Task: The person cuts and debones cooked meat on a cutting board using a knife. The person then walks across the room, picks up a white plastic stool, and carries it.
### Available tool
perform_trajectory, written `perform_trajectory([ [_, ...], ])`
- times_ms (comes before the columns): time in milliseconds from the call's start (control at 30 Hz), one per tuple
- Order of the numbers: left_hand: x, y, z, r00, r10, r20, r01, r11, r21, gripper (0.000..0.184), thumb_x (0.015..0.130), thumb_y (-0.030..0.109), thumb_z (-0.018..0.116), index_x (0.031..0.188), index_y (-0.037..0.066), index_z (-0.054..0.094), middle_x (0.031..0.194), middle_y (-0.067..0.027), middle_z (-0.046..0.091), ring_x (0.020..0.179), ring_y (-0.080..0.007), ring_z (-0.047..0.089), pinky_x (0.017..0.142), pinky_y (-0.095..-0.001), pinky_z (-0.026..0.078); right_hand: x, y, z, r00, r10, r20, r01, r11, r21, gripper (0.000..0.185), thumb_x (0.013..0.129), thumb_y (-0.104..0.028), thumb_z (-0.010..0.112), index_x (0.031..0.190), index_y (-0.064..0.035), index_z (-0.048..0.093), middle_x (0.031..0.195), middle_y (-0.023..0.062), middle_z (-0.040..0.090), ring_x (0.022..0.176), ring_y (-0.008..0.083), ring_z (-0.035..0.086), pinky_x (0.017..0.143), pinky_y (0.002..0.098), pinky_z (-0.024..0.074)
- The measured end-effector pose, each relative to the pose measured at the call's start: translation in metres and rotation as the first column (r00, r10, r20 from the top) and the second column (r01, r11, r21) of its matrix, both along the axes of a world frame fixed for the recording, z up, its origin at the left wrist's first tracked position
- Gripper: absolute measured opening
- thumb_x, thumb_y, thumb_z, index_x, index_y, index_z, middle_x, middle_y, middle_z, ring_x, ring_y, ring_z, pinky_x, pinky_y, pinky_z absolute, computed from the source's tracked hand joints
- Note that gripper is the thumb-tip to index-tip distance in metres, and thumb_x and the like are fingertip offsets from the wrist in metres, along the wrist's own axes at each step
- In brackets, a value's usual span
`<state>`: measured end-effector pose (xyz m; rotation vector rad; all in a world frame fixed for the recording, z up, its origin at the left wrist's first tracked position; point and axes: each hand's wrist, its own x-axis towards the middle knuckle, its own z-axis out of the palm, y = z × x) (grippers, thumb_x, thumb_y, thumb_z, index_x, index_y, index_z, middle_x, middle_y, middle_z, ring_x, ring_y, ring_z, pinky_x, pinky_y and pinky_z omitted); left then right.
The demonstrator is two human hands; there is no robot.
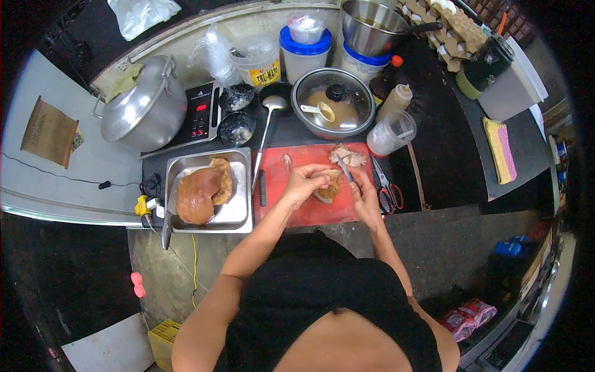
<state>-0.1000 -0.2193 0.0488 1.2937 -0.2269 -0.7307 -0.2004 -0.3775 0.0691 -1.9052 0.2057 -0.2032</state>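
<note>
On the red cutting board [291, 211], my left hand [307, 184] has its fingers bent and pressed against a piece of cooked brown meat [327, 193]. My right hand [364, 197] grips a knife [344, 168], its blade pointing up and left beside that piece. Cut pale meat [348, 155] lies in a small heap at the board's far edge, and a small scrap [286, 160] sits at the upper left. Left of the board, a steel tray [242, 211] holds larger brown meat pieces [199, 195]. Scissors [388, 191] with red-and-black handles lie just right of the board.
A ladle [268, 127] stands between tray and board. Behind are a large pot [145, 105], an induction cooker [201, 115], two black bowls [237, 128], a glass-lidded pan [334, 127], a clear container [392, 133] and a squeeze bottle [396, 99]. A cloth [499, 152] lies far right.
</note>
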Motion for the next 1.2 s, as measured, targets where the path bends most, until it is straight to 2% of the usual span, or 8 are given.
perform_trajectory([
  [67,0.0,0.0,-0.001,0.996,0.024,-0.087,-0.028,0.998,-0.053,0.032,0.079,0.002,0.063,0.11,-0.004,0.058,0.097,-0.009,0.063,0.08,-0.0126,0.062,0.07,-0.0228,0.053,-0.001,-0.002,-0.003,0.998,-0.059,0.008,0.057,0.99,0.128,0.037,0.088,0.003,0.041,0.125,-0.003,0.044,0.122,0.0113,0.051,0.113,0.0216,0.049,0.096,0.0331,0.0371],
  [233,-0.001,0.0,0.003,0.987,0.032,-0.157,-0.044,0.997,-0.068,0.031,0.08,0.002,0.063,0.11,-0.005,0.057,0.1,-0.011,0.062,0.081,-0.0135,0.063,0.072,-0.0228,0.054,-0.006,0.012,0.009,1.0,-0.022,0.004,0.021,0.986,0.163,0.038,0.088,0.002,0.042,0.126,-0.0008,0.042,0.124,0.0121,0.049,0.118,0.0211,0.045,0.099,0.0333,0.0341],
  [367,-0.001,0.0,0.006,0.984,0.017,-0.177,-0.031,0.997,-0.076,0.031,0.08,0.004,0.064,0.109,-0.005,0.057,0.099,-0.0114,0.062,0.081,-0.0137,0.063,0.071,-0.022,0.054,-0.002,0.01,-0.004,0.996,0.022,0.083,-0.033,0.99,0.134,0.035,0.09,0.001,0.041,0.125,-0.0013,0.042,0.117,0.0098,0.052,0.111,0.0155,0.047,0.093,0.0259,0.0341],
  [467,-0.004,-0.001,0.013,0.977,0.005,-0.212,-0.028,0.994,-0.104,0.03,0.081,0.006,0.064,0.108,-0.005,0.058,0.098,-0.0114,0.063,0.082,-0.0147,0.063,0.071,-0.0223,0.054,0.002,0.001,-0.019,0.992,-0.021,0.127,0.011,0.996,0.085,0.036,0.088,0.003,0.042,0.124,0.0005,0.043,0.123,0.0134,0.05,0.118,0.022,0.045,0.1,0.0334,0.0337],
  [567,-0.003,-0.002,0.009,0.959,0.013,-0.284,-0.054,0.989,-0.137,0.029,0.082,0.007,0.063,0.108,-0.005,0.058,0.097,-0.0112,0.062,0.082,-0.0157,0.063,0.072,-0.023,0.055,0.003,0.0,-0.018,0.983,-0.149,0.105,0.137,0.984,0.116,0.036,0.088,0.003,0.042,0.123,0.0005,0.044,0.123,0.0139,0.05,0.118,0.0226,0.045,0.1,0.0335,0.0333],
  [700,-0.002,-0.003,0.001,0.926,0.024,-0.377,-0.102,0.977,-0.188,0.027,0.083,0.007,0.061,0.107,-0.006,0.057,0.097,-0.0112,0.062,0.084,-0.0168,0.063,0.075,-0.025,0.055,-0.003,0.015,0.0,0.994,-0.045,0.104,0.032,0.992,0.121,0.038,0.088,0.003,0.041,0.126,-0.0005,0.041,0.126,0.0147,0.048,0.12,0.0241,0.044,0.101,0.0346,0.0325],
  [933,-0.005,-0.006,0.004,0.944,0.015,-0.331,-0.082,0.978,-0.19,0.026,0.086,0.009,0.057,0.109,-0.004,0.055,0.104,-0.0099,0.06,0.093,-0.0181,0.061,0.085,-0.0294,0.051,-0.006,0.026,0.002,0.999,0.032,-0.029,-0.027,0.985,0.169,0.043,0.089,0.0,0.041,0.131,-0.0032,0.036,0.129,0.017,0.045,0.123,0.0262,0.041,0.102,0.0355,0.0319],
  [1200,-0.007,-0.006,0.0,0.96,0.031,-0.277,-0.087,0.977,-0.194,0.03,0.085,0.003,0.055,0.114,-0.006,0.052,0.105,-0.0115,0.06,0.093,-0.0189,0.061,0.086,-0.0294,0.051,-0.001,0.019,-0.014,0.997,0.024,0.077,-0.032,0.994,0.103,0.038,0.09,0.001,0.042,0.127,-0.0013,0.041,0.122,0.0116,0.05,0.113,0.0189,0.047,0.096,0.0299,0.0345],
])
